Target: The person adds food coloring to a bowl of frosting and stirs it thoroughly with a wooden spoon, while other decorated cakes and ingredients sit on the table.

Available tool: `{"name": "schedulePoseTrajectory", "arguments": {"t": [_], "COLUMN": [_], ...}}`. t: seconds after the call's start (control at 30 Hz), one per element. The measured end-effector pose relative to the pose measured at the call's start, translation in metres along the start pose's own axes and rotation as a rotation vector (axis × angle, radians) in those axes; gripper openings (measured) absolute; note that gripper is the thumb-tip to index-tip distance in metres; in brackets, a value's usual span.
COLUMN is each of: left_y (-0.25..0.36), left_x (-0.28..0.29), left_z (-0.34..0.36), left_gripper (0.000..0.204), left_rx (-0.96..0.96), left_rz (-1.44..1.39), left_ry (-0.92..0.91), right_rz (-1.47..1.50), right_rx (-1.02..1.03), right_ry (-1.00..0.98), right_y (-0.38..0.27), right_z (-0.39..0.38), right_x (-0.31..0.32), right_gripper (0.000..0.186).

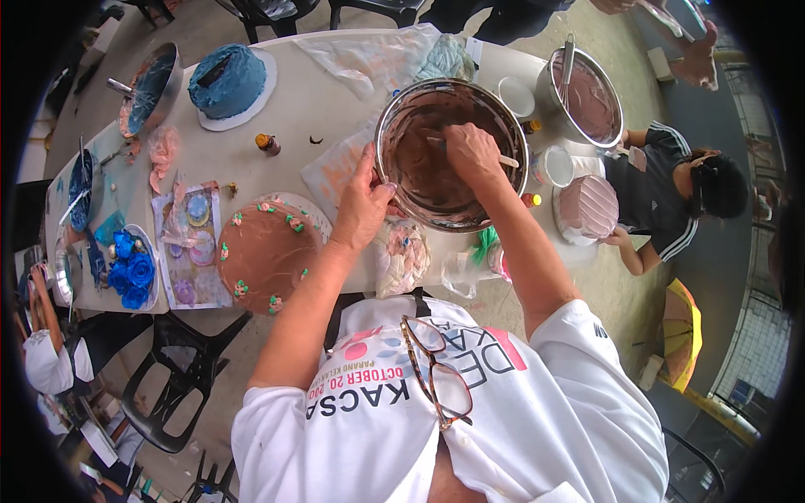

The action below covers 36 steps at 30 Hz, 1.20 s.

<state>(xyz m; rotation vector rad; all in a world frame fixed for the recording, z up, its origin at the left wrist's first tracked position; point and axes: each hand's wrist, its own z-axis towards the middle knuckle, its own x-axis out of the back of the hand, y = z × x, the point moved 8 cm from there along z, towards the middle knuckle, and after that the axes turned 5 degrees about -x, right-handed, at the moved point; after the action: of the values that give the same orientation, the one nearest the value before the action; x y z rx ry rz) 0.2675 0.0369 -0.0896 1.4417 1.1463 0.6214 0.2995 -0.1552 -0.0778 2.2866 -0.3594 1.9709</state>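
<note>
A large metal mixing bowl (382, 159) stands on the table in front of me, its inside smeared with brown frosting (419, 172). My left hand (365, 201) grips the bowl's near left rim. Inside the bowl, my right hand (474, 153) is closed around a spatula (508, 161); its pale handle end sticks out to the right of my fist. The spatula's far end sits in the frosting and is mostly hidden. Left of my left forearm is a round brown-frosted cake (267, 251) with small pink and green piped flowers.
A blue cake (228, 82) and a whisk bowl (168, 80) stand far left. Blue flowers (134, 272) lie near left. At right are another frosting bowl (616, 105), a plastic tub (555, 166) and a person (671, 180) beside a pinkish cake (587, 207). Small bottles (267, 144) dot the table.
</note>
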Motion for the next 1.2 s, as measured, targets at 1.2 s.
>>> {"name": "schedulePoseTrajectory", "arguments": {"t": [1.2], "left_y": [0.003], "left_x": [0.001], "left_z": [0.005], "left_gripper": [0.067], "left_rx": [-0.017], "left_rz": [-0.040], "left_ry": [0.005], "right_rz": [-0.086], "right_rx": [0.185], "right_ry": [-0.015], "right_y": [-0.003], "right_z": [-0.048], "right_x": [0.026], "right_gripper": [0.014]}}
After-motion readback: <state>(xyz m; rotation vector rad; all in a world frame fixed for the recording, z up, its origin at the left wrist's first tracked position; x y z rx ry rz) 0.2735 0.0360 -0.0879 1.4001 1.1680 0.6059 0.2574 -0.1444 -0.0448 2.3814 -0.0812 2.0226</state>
